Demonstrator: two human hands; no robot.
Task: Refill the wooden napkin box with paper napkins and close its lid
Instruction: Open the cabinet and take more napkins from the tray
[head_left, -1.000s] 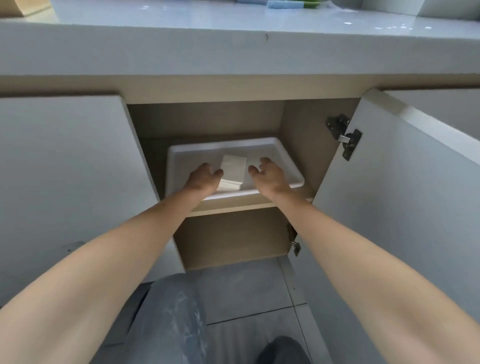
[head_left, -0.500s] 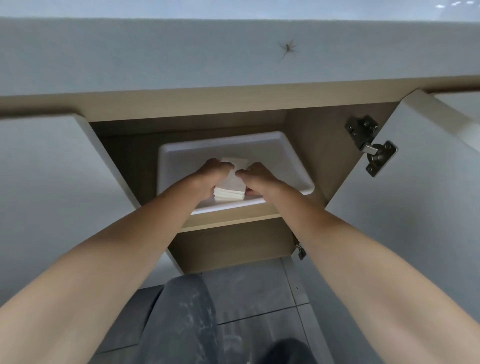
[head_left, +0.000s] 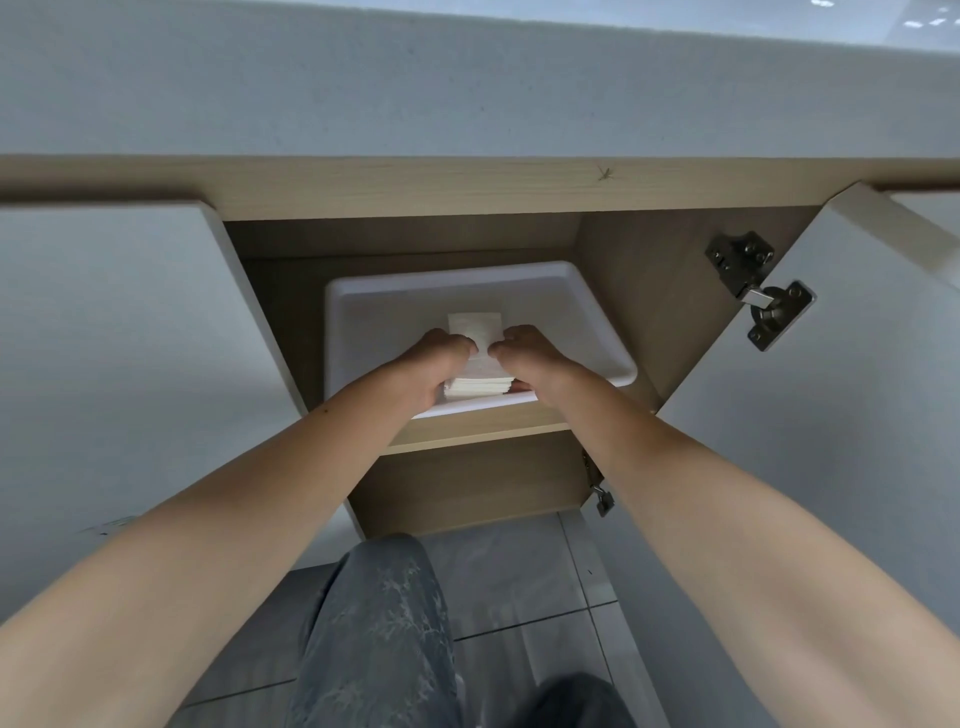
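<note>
A stack of white paper napkins (head_left: 475, 326) lies in a white plastic tray (head_left: 571, 301) on the shelf of an open cabinet. My left hand (head_left: 434, 361) grips the stack's left side, fingers curled over its top. My right hand (head_left: 530, 358) grips the right side the same way. The near edge of the stack (head_left: 478, 387) shows between my wrists. The wooden napkin box is not in view.
The cabinet's right door (head_left: 857, 374) stands open with its metal hinge (head_left: 758, 291) showing. The left door (head_left: 119, 338) is also swung open. A grey countertop edge (head_left: 467, 88) overhangs the cabinet. My knee in grey trousers (head_left: 379, 623) is over the tiled floor.
Both hands moved inward from the stack's sides and closed round the napkins. The view has dropped lower and closer to the cabinet.
</note>
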